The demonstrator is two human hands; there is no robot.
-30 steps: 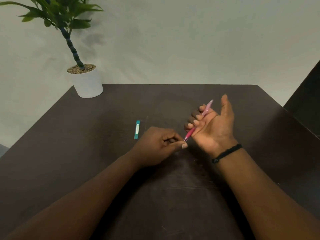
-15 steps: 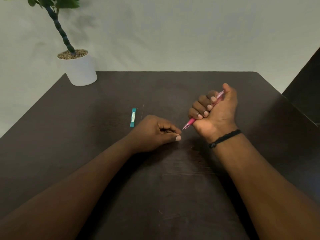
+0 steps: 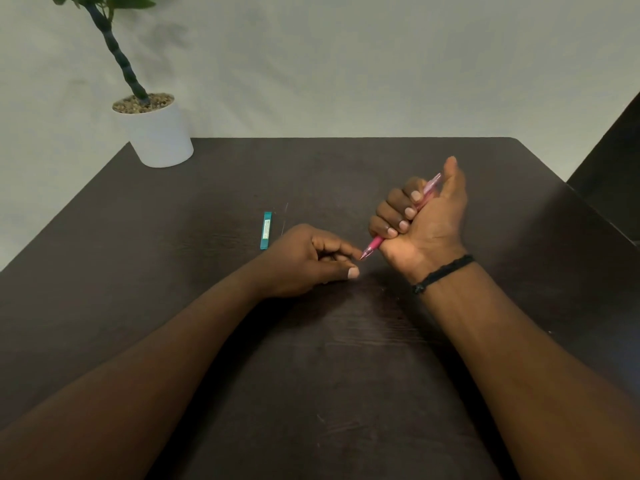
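Pencil [image 3: 375,242], likely light, stiff and slick with a fragile tip, sits gripped mid-barrel in the right hand [image 3: 427,223]; whether the curled left hand [image 3: 304,259] beside it pinches anything is unclear.

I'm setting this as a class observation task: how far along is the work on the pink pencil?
Done: the teal lead case lies on the table, a thin lead beside it. In hand: the right hand grips the pink pencil, its tip at the index fingertip of the left hand; any lead there is too small to see. Left, probably: finishing at the tip, putting the case away.
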